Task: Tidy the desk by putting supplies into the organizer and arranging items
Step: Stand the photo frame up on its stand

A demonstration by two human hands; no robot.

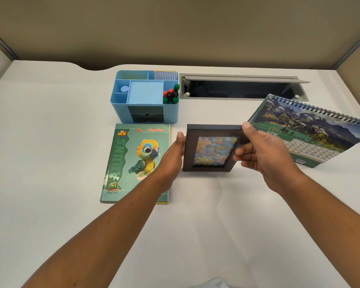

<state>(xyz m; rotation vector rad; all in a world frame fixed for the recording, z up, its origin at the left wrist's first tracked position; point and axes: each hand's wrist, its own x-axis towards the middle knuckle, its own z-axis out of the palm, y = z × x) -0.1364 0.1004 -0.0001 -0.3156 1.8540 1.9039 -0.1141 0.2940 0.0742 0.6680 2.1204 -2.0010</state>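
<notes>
A dark brown photo frame with a pastel flower picture stands upright on the white desk. My left hand presses its left edge and my right hand grips its right side, thumb on the top corner. A blue organizer stands behind, with several pens in its right slot, a round blue piece at left and a sticky-note pad at the back. A green parrot notebook lies flat left of the frame.
A spiral desk calendar showing June stands tilted at the right, close behind my right hand. An open grey cable tray is set into the desk behind. Beige partition walls enclose the desk on three sides.
</notes>
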